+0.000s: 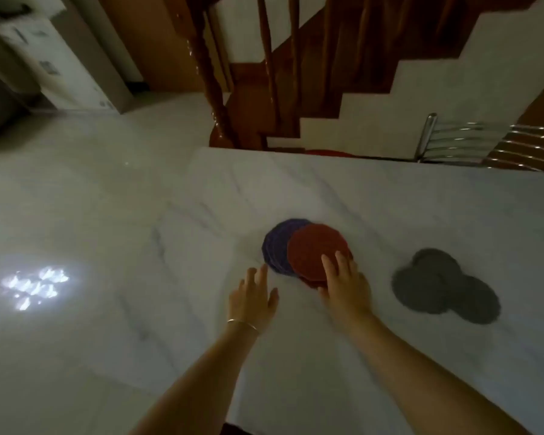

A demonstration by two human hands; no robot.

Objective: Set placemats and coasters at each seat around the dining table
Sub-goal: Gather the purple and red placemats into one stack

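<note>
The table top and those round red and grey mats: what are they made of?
Table top: looks like polished marble or a marble-look slab, white with grey veins. Red mat and grey mats: dull, no shine, probably felt or woven fabric; too blurred to be sure.

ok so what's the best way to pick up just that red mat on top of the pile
Pinch the red mat at its near edge, where the right hand rests. It is thin and flat, overhanging the purple mats toward you, so fingers can likely press on top while the thumb slips under.
</note>
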